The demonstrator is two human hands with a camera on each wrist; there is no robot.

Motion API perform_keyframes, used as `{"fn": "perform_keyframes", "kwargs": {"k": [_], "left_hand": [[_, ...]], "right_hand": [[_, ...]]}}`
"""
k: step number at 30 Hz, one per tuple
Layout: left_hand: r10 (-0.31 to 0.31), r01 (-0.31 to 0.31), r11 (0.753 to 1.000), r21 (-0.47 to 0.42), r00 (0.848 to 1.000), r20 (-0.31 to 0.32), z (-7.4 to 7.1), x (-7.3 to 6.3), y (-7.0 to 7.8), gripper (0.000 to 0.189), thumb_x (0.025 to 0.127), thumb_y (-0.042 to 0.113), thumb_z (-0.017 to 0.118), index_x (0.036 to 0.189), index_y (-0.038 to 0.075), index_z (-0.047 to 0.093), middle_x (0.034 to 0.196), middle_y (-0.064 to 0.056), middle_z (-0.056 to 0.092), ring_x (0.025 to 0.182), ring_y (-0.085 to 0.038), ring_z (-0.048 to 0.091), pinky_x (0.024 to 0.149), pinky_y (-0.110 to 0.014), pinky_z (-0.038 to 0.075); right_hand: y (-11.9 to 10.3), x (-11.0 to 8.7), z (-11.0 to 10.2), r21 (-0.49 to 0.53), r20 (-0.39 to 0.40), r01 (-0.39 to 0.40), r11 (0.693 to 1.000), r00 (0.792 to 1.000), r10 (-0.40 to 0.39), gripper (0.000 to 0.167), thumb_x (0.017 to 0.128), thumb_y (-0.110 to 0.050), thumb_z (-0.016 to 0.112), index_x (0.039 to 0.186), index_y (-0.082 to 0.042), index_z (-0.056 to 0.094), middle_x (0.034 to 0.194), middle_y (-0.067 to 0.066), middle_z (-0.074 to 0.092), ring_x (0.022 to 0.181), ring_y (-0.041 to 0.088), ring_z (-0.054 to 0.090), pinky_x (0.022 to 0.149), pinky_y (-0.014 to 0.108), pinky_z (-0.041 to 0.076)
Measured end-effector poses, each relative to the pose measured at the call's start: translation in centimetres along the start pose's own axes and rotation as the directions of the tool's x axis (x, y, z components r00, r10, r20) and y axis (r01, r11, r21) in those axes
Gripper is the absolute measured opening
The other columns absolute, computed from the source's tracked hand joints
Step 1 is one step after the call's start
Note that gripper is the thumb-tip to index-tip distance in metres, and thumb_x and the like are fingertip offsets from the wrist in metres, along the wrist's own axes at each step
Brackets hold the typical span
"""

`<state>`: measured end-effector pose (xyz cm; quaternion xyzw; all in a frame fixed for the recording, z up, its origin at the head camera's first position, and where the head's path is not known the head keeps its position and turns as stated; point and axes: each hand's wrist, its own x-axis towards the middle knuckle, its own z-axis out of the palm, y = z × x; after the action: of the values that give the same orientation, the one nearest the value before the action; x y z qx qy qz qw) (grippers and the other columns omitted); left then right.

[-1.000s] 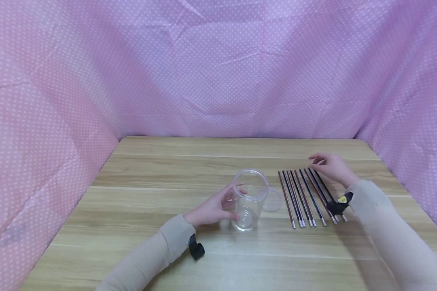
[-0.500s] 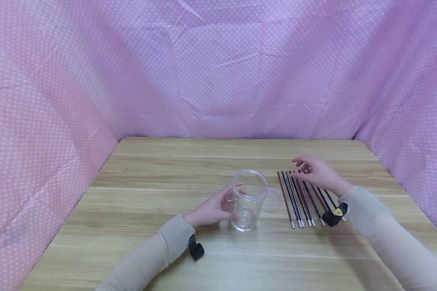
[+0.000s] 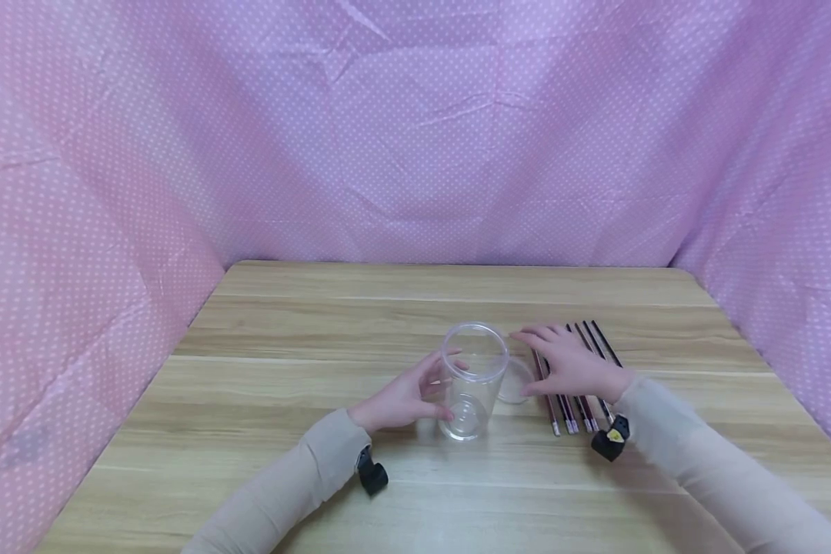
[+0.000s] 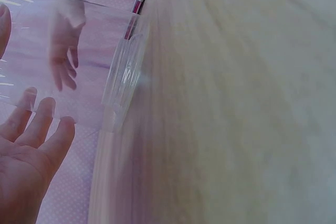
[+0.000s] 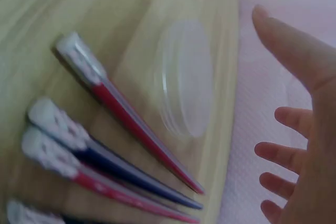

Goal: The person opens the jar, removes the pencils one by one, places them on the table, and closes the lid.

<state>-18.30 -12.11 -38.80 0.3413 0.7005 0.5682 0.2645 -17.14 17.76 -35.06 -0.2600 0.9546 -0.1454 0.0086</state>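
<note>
A tall clear plastic cup (image 3: 483, 396) stands upright on the table with its mouth up. My left hand (image 3: 403, 394) holds its left side, thumb in front and fingers behind; the left wrist view shows these fingertips (image 4: 65, 124) at the cup wall. Over the left part of a row of pencils (image 3: 554, 415) is my right hand (image 3: 571, 365), fingers spread and holding nothing. Between cup and pencils lies a round clear lid (image 3: 515, 382), close to the right thumb. The right wrist view shows the lid (image 5: 191, 77) beside white-tipped red and dark blue pencils (image 5: 139, 127).
The wooden table (image 3: 318, 308) has its far edge against a pink dotted cloth (image 3: 415, 154), which also hangs at both sides. Black wrist cameras sit below the left sleeve (image 3: 332, 446) and the right sleeve (image 3: 658, 408).
My right hand has moved left and nearer, from the far right ends of the pencils to beside the lid, its fingers spreading. The left hand and cup have stayed in place.
</note>
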Motion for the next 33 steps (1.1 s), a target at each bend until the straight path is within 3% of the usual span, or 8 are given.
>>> {"fn": "perform_keyframes", "kwargs": {"k": [7, 13, 19, 33], "left_hand": [[0.005, -0.005, 0.998, -0.055, 1.0, 0.015, 0.1, -0.2, 0.0, 0.093, 0.076, -0.003, 0.072, 0.15, 0.013, 0.018, 0.149, -0.008, 0.038, 0.138, -0.026, 0.036, 0.115, -0.034, 0.032], [0.024, -0.022, 0.998, -0.061, 1.0, 0.021, 0.2, -0.2, -0.1, 0.093, 0.077, -0.003, 0.071, 0.15, 0.017, 0.019, 0.149, -0.011, 0.038, 0.138, -0.027, 0.035, 0.114, -0.033, 0.033], [0.016, -0.015, 0.999, -0.052, 1.0, 0.019, 0.3, -0.1, -0.1, 0.092, 0.077, -0.002, 0.071, 0.151, 0.016, 0.019, 0.148, -0.008, 0.039, 0.137, -0.029, 0.037, 0.114, -0.034, 0.034], [0.017, -0.016, 0.999, -0.029, 1.0, 0.013, 0.2, -0.1, 0.1, 0.092, 0.077, -0.001, 0.071, 0.151, 0.015, 0.019, 0.149, -0.009, 0.038, 0.138, -0.029, 0.036, 0.114, -0.035, 0.034]], "right_hand": [[-0.5, 0.3, 1.6, 0.007, 0.098, -0.007, 1.0, 0.995, 0.006, 0.091, 0.065, -0.053, 0.079, 0.137, -0.009, 0.047, 0.139, 0.019, 0.045, 0.127, 0.046, 0.035, 0.103, 0.072, 0.023], [-0.7, 0.5, 2.4, -0.012, 0.151, 0.006, 1.0, 0.988, -0.005, 0.097, 0.061, -0.061, 0.076, 0.137, -0.01, 0.047, 0.142, 0.019, 0.042, 0.128, 0.045, 0.034, 0.106, 0.069, 0.022], [-0.8, 0.5, 2.8, 0.0, 0.194, -0.011, 1.0, 0.981, 0.011, 0.099, 0.061, -0.058, 0.078, 0.14, -0.011, 0.044, 0.141, 0.019, 0.043, 0.128, 0.042, 0.033, 0.106, 0.068, 0.022], [-1.0, 1.1, 3.1, -0.036, 0.127, 0.002, 0.999, 0.992, 0.002, 0.073, 0.064, -0.046, 0.082, 0.122, -0.01, 0.057, 0.13, 0.018, 0.052, 0.122, 0.042, 0.04, 0.101, 0.063, 0.031]]}}
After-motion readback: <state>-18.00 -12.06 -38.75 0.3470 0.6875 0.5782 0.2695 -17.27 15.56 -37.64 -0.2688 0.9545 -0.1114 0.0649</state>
